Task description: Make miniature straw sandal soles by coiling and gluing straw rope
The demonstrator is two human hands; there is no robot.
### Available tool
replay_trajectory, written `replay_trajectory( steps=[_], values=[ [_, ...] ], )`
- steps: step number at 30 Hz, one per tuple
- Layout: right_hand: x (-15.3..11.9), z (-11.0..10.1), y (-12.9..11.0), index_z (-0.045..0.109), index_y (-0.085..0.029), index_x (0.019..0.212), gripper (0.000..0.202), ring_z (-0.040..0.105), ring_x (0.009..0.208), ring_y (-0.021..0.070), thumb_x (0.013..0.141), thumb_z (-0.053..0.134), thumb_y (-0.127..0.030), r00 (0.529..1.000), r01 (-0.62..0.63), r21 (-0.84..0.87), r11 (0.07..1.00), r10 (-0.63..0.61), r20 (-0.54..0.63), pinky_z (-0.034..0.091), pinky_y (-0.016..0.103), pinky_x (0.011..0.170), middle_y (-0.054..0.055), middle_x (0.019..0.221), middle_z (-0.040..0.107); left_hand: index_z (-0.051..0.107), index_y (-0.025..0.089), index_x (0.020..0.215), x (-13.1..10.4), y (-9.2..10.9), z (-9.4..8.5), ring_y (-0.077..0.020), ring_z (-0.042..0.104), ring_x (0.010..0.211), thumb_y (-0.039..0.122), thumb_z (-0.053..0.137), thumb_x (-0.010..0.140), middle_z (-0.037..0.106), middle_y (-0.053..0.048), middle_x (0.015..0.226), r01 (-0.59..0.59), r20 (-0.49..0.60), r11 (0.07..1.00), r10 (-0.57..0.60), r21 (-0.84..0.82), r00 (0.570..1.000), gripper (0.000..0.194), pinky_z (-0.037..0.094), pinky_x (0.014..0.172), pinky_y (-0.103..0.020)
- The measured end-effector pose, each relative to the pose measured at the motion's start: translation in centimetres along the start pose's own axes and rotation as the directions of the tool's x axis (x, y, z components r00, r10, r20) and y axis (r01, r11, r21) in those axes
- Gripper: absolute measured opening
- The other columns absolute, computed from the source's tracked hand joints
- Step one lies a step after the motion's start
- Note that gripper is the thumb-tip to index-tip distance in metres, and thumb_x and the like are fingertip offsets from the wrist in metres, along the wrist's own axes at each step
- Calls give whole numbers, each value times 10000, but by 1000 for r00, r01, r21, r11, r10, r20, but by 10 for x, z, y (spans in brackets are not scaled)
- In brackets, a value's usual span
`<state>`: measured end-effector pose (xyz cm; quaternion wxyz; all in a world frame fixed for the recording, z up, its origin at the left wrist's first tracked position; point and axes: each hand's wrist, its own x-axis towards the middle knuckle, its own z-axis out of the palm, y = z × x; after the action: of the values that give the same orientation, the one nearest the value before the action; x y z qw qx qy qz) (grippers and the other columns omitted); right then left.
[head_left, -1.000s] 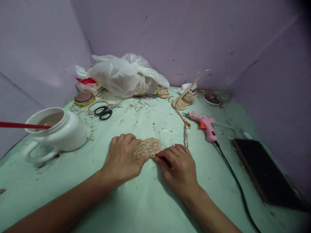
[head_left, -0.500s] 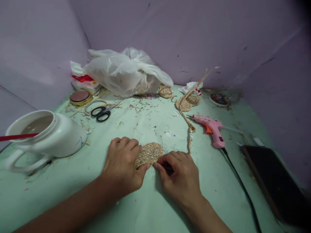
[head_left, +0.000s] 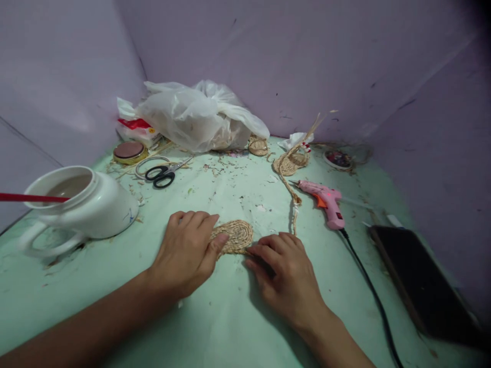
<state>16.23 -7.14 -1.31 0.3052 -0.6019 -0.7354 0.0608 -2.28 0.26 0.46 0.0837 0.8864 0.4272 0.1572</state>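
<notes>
A flat oval of coiled straw braid lies on the table in front of me. My left hand covers its left end, thumb resting on top and fingers holding it down. At the lower right edge of the coil, my right hand has its thumb and fingertips round the loose straw braid. That braid emerges behind my right knuckles and runs up to a slipper-shaped straw piece with red and white trim. What lies inside the right hand's curl is mostly hidden.
A pink glue gun with a black cord and a dark phone lie right. On the left are a white mug-like jug, black-handled scissors and a round tin. A plastic bag sits against the wall.
My left thumb has moved from the coil's near edge onto its top, and the left fingers have straightened somewhat. My right fingers stay at the coil's edge. The whole view has shifted slightly.
</notes>
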Motion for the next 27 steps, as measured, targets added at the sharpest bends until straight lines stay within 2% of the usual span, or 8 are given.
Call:
replay_trajectory(
  steps=[3, 7, 11, 14, 18, 23, 27],
  values=[
    [-1, -1, 0, 692, -191, 862, 119, 532, 739, 195, 793, 596, -196, 1000, 1, -13, 1000, -1, -6, 391, 387, 733, 47, 778, 638, 583, 145, 1043, 4, -9, -5, -263, 568, 948, 301, 337, 910, 652, -106, 1000, 43, -93, 998, -47, -37, 995, 321, 374, 842, -450],
    [0, 1, -2, 693, -192, 847, 119, 540, 729, 190, 802, 585, -216, 999, 11, -28, 1000, -12, -53, 388, 371, 726, 44, 756, 638, 570, 207, 817, 7, -18, -11, -197, 588, 812, 243, 383, 867, 656, -26, 819, 111, -185, 981, -140, -160, 973, 197, 383, 816, -386],
    [3, 5, -3, 672, -193, 791, 103, 542, 697, 183, 803, 569, -195, 994, 20, -53, 998, -26, -107, 370, 354, 696, 32, 721, 638, 539, 209, 743, 3, -13, -13, -180, 573, 748, 221, 392, 851, 637, -9, 742, 37, -240, 986, -76, -164, 968, 183, 371, 811, -383],
    [3, 7, 1, 617, -183, 757, 52, 530, 665, 171, 789, 586, -209, 983, -53, -6, 999, 51, -176, 375, 335, 667, 18, 693, 621, 509, 197, 701, 0, -8, -16, -171, 542, 672, 205, 375, 842, 604, -9, 681, -16, -280, 994, -14, -105, 960, 195, 369, 774, -383],
    [3, 3, 6, 537, -197, 682, 152, 498, 606, 143, 804, 605, -255, 950, -150, 84, 985, 167, -265, 392, 309, 641, -23, 617, 552, 489, 196, 703, 0, -10, -18, -165, 505, 620, 209, 349, 858, 566, -2, 636, 6, -274, 997, -26, -76, 961, 208, 377, 729, -362],
    [4, -2, 5, 557, -201, 671, 165, 511, 596, 140, 814, 618, -259, 930, -105, 87, 991, 129, -345, 404, 323, 666, -25, 614, 571, 435, 211, 660, 1, -14, -21, -145, 456, 535, 266, 319, 875, 459, 29, 538, 95, -208, 987, -121, -130, 971, 250, 363, 584, -291],
    [4, -6, 4, 592, -202, 698, 145, 533, 600, 152, 815, 609, -285, 899, -130, 88, 988, 155, -410, 416, 332, 662, -14, 619, 595, 314, 218, 562, 2, -14, -24, -102, 334, 418, 291, 343, 853, 307, 60, 451, 140, -224, 962, -194, -236, 955, 301, 281, 470, -253]
  ],
)
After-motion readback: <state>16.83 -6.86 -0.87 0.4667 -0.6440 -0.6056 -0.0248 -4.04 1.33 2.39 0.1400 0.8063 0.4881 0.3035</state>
